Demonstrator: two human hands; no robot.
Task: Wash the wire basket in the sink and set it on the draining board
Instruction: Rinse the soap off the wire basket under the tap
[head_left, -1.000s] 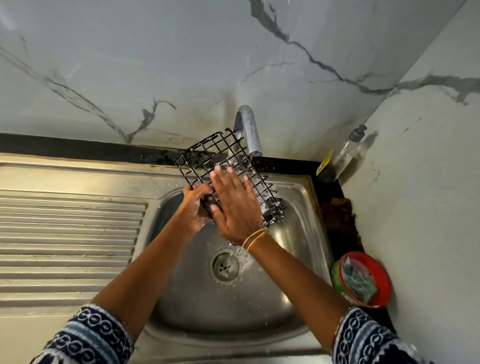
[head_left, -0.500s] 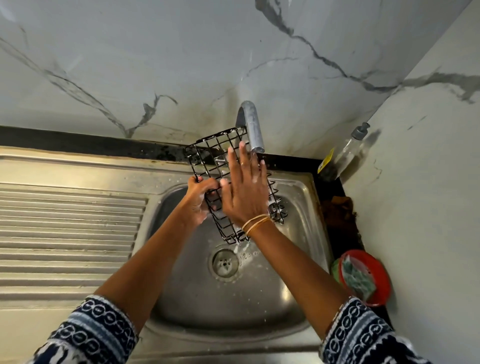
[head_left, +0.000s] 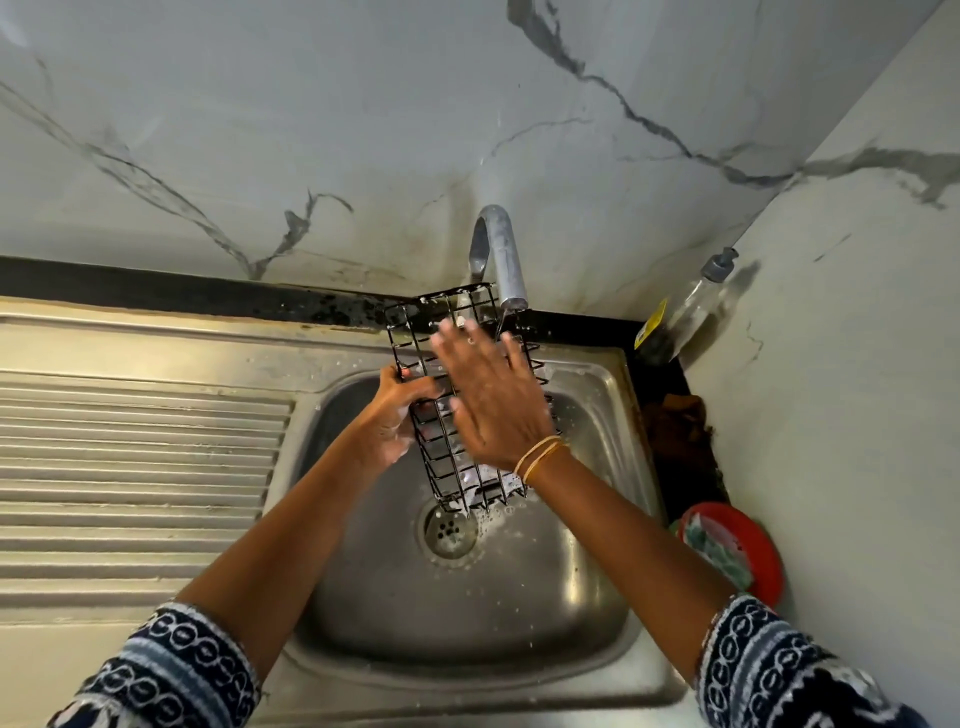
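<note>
A black wire basket (head_left: 415, 332) hangs tilted over the steel sink (head_left: 587, 519), just under the tap spout (head_left: 506, 260). My left hand (head_left: 395, 415) grips the basket's left edge, fingers curled round the wires. My right hand (head_left: 493, 400) lies flat on the basket's upper face with straight fingers, blurred at the tips. Water and foam drip from the basket's lower end toward the drain (head_left: 449, 530). The ribbed draining board (head_left: 135, 467) lies to the left of the basin.
A clear pump soap bottle (head_left: 691, 306) leans in the back right corner. On the right counter sits a red dish (head_left: 753, 551) with a green scrub pad. Marble walls close in behind and on the right.
The basket has swung so its long side points toward me, its lower end now near the drain. My right hand slid up and then back down along its face.
</note>
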